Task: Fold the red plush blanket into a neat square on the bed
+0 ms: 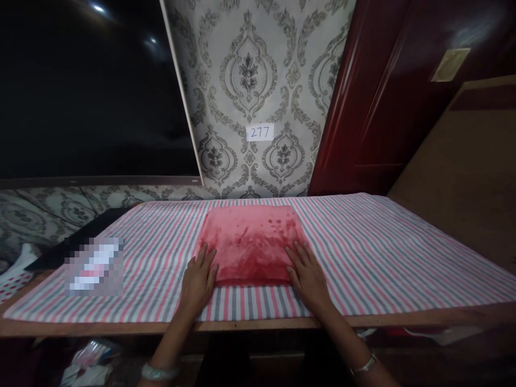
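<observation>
A pink-red, velvety rectangular cloth bundle (pixel 252 242), perhaps folded, lies flat in front of me; its darker patches look like brushed pile. On its near left corner rests my left hand (pixel 199 277), fingers stretched out and slightly apart. My right hand (pixel 308 271) lies at the near right corner in the same way, fingers spread along the edge. Neither hand is wrapped round anything. Beneath the bundle is a striped cloth (pixel 382 252) in pink, grey and white, spread over the table.
A blurred-out item (pixel 94 267) lies on the left of the striped cloth. A large dark screen (pixel 88 91) stands behind at left. Patterned wallpaper bears a paper label (pixel 260 132) reading 277. At right are a dark red door (pixel 374 107) and a brown board (pixel 463 177).
</observation>
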